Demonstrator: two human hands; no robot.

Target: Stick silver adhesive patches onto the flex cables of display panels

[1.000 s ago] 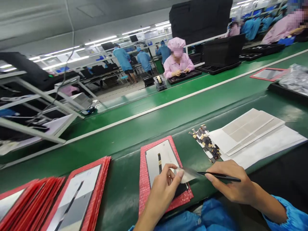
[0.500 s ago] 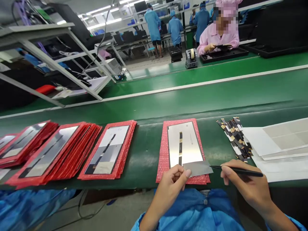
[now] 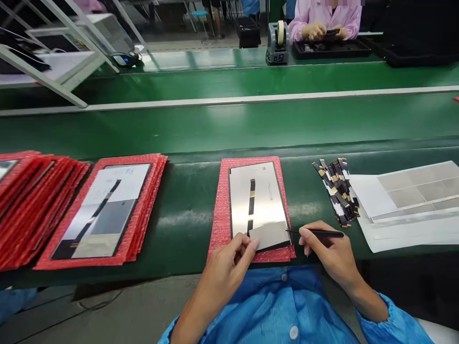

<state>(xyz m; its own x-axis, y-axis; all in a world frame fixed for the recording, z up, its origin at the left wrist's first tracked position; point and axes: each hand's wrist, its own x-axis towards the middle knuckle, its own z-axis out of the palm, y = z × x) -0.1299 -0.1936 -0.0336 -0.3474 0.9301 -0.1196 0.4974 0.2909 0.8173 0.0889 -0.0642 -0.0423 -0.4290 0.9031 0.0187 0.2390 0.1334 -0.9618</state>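
A silvery display panel (image 3: 267, 200) lies on a small stack of red bubble-wrap sleeves (image 3: 219, 224) in front of me. A dark flex cable (image 3: 251, 205) runs lengthwise along its back. Over the panel's near end is a thin grey rectangular sheet (image 3: 270, 235). My left hand (image 3: 229, 263) pinches the sheet's left corner between thumb and fingers. Black tweezers (image 3: 324, 233) are gripped in my right hand (image 3: 332, 253), and their tips meet the sheet's right edge. Whether the sheet's underside touches the panel I cannot tell.
Loose flex cables (image 3: 339, 191) lie in a pile to the right, beside white sheets with grey rectangles (image 3: 416, 191). Red-wrapped panels (image 3: 103, 215) are stacked at left. Across the green bench (image 3: 201, 124) are a tape dispenser (image 3: 278, 45) and a person in pink (image 3: 326, 24).
My view has tilted down and levelled. Both hands have brought the grey sheet from partly beyond the panel's right edge to over its near end.
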